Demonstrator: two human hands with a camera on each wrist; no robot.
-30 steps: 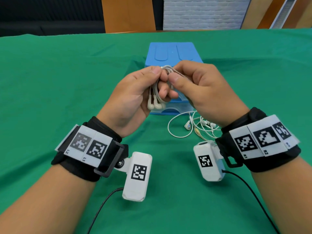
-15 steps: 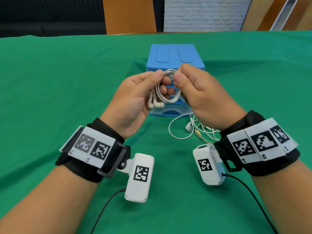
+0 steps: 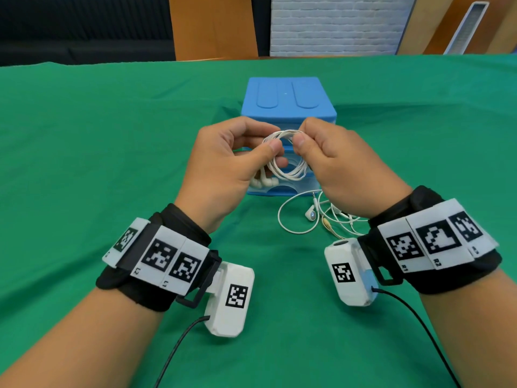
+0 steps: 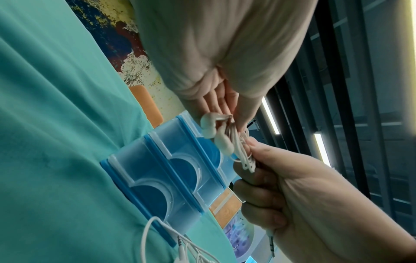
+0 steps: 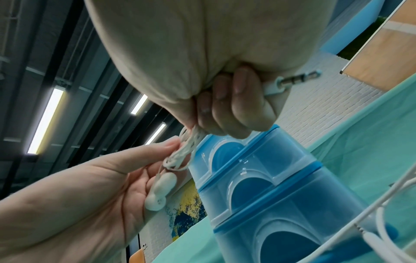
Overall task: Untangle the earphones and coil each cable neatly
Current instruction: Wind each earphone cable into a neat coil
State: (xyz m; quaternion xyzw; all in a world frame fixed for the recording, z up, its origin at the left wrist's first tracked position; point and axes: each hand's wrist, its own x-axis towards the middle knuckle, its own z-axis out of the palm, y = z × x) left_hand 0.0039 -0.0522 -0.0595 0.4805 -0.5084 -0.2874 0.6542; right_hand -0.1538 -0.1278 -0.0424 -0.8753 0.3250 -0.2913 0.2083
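Observation:
A white earphone cable is wound into a small coil [image 3: 288, 158] held up between both hands in front of the blue drawer box. My left hand [image 3: 223, 163] pinches the coil's left side, and the two earbuds [image 3: 261, 182] hang below its palm; they also show in the right wrist view as earbuds [image 5: 159, 190]. My right hand [image 3: 335, 161] pinches the coil's top right, and the metal jack plug [image 5: 292, 82] sticks out of its curled fingers. A second white earphone set [image 3: 316, 217] lies loose and tangled on the green cloth under my right wrist.
The blue plastic drawer box [image 3: 288, 105] with clear drawers stands on the green cloth [image 3: 112, 149] just behind the hands. Black leads run from both wrist cameras toward the near edge. Wooden panels and a white brick wall stand beyond the table's far edge.
Both hands have drawn slightly apart, so the coil has opened from a bunched bundle into a rounder loop. The loose earphones on the cloth have not moved.

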